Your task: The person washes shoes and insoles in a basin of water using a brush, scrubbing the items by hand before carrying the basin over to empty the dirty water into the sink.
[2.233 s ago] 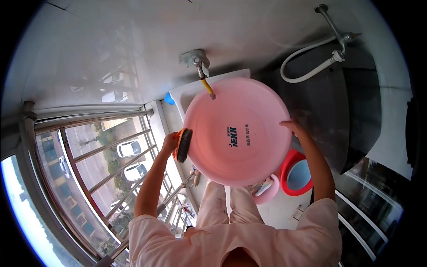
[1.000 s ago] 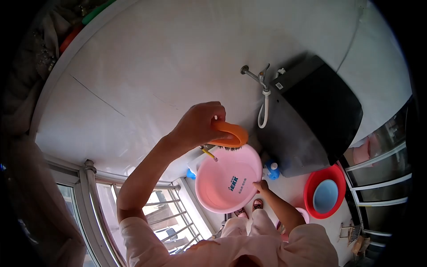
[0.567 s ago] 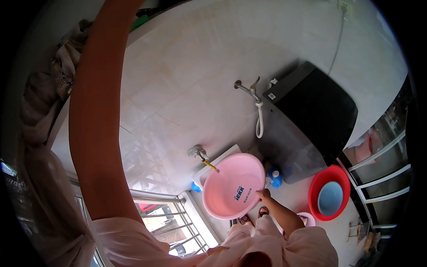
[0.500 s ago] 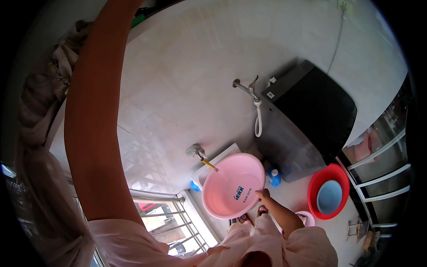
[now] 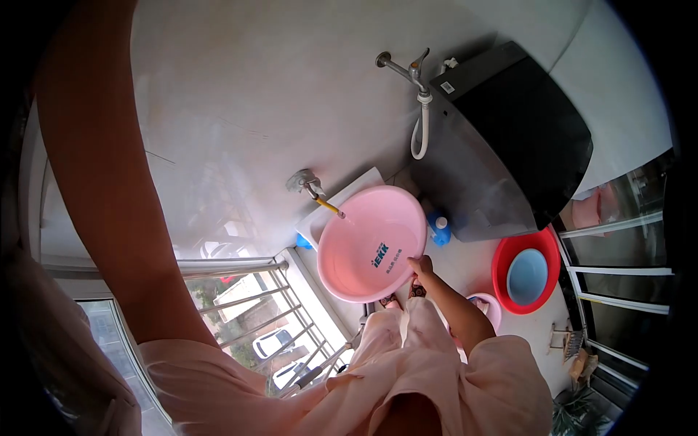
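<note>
A large pink plastic basin [image 5: 345, 280] with dark lettering inside is in the middle of the view, tilted up toward me. My right hand [image 5: 419, 267] is closed on its near right rim, thumb on the inner side. Over the basin's far left edge reaches a wall tap [image 5: 304, 182] with a yellow tube [image 5: 329, 206] on its spout; whether water runs is hard to tell. Behind the basin, part of a white sink [image 5: 367, 179] shows. My left arm is raised along the left side, and its hand lies beyond the top of the view.
A grey and black washing machine [image 5: 502, 145] stands to the right, beside a second tap [image 5: 416, 70] with a white hose. A blue bottle [image 5: 439, 231] sits near its base. On the floor are a red basin [image 5: 500, 287] holding a light blue one [image 5: 527, 277]. A railed window [image 5: 240, 301] is at left.
The whole view has shifted, so the basin, taps and washing machine appear higher. My left arm lies farther left in view. My right hand keeps its hold on the rim.
</note>
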Demonstrator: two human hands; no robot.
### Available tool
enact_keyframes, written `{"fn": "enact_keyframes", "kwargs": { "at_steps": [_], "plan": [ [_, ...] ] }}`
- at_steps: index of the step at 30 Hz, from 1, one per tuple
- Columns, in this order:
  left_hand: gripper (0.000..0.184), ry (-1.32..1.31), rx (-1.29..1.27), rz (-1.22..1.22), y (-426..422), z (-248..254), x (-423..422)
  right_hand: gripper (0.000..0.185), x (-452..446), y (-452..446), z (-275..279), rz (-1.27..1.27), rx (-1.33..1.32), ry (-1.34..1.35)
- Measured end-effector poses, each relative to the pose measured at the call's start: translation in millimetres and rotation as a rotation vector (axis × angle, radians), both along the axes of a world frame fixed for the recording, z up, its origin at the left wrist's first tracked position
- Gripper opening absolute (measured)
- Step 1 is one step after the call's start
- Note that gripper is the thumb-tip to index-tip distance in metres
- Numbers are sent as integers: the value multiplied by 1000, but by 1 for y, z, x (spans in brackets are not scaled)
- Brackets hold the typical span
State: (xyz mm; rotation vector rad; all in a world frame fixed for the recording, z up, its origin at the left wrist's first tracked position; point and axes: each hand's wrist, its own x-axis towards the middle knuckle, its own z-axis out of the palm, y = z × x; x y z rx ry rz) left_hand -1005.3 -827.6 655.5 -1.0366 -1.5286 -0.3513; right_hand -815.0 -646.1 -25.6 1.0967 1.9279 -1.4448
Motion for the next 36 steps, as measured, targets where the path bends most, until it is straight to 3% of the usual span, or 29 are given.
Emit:
{"fn": "enact_keyframes", "kwargs": {
  "at_steps": [2, 4, 6, 8, 9, 11, 12, 13, 16, 17, 20, 24, 29, 33, 36],
  "plan": [
    [28, -32, -44, -220, -4, -64, 27, 35, -1, 0, -12, 26, -27, 2],
    [26, -315, -134, -251, -14, -155, 27, 34, 58, -15, -13, 34, -82, -72],
    [31, -667, -240, 9, -38, -274, 17, 34, 38, -5, -12, 63, -56, 46],
    [45, -1223, -158, 223, -82, -420, 6, 33, 50, 2, 4, 91, -36, 121],
    [50, -1214, -214, 350, -97, -456, -30, 35, 23, 13, 34, 184, -12, 40],
    [58, -1257, -272, 542, -125, -520, -48, 33, 41, 27, -3, 43, -58, 75],
    [61, -1280, -270, 598, -135, -533, -55, 32, 48, 31, -9, -22, -82, 99],
    [47, -1245, -249, 600, -143, -550, -61, 33, 54, 40, -14, -52, -109, 92],
    [33, -1382, -233, 547, -155, -584, -64, 34, 55, 50, 15, -155, -94, 51],
    [23, -1283, -110, 528, -154, -590, -60, 36, 54, 50, 16, -159, -108, 45],
    [17, -1413, -34, 455, -174, -598, -58, 37, 49, 41, 5, -154, -141, 83],
    [10, -1375, -280, 207, -195, -589, -58, 32, 40, 27, -26, -23, -180, 252],
    [15, -1372, -534, 176, -198, -579, -68, 31, 66, 30, -45, 77, -176, 35],
    [39, -1212, -92, 298, -180, -556, -9, 38, 120, 92, -44, 9, -316, 140],
    [46, -1416, 132, 419, -194, -633, 64, 45, 126, 132, -23, -117, -380, 162]
  ]
}}
